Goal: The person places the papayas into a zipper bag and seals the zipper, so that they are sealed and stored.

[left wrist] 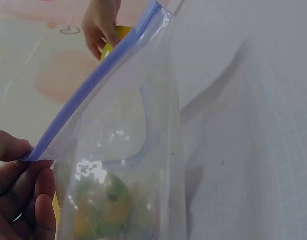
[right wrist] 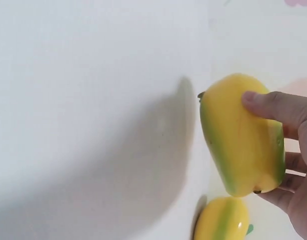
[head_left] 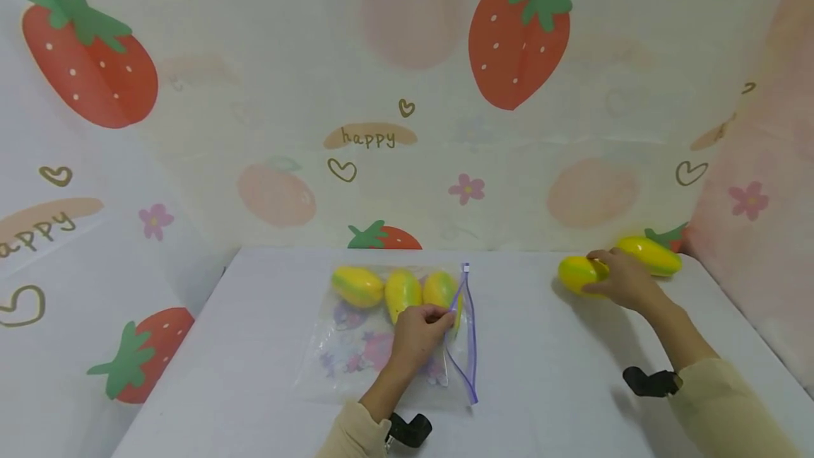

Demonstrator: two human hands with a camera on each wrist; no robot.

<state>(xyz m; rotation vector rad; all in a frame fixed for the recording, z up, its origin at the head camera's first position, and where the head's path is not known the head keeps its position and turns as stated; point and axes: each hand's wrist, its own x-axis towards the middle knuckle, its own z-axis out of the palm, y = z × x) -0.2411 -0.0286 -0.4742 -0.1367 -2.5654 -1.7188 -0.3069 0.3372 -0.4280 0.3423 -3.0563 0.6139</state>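
Observation:
A clear zip bag [head_left: 318,366] with a purple zip edge and printed pattern lies on the white table, its mouth facing right. Inside it are three yellow-green mangoes [head_left: 357,286] along the far side. My left hand [head_left: 416,338] pinches the purple zip edge [left wrist: 88,90] between thumb and fingers, and the mouth gapes. Over at the right, my right hand [head_left: 626,280] grips another mango [right wrist: 241,137], thumb on one side and fingers round the other. One more mango [head_left: 650,256] lies just behind that hand, by the back wall.
A white table [head_left: 528,373] spans the space between the bag and the right-hand mangoes. Behind it rises a backdrop [head_left: 420,182] printed with strawberries, hearts and flowers. Each wrist carries a black camera mount [head_left: 650,382] close over the tabletop.

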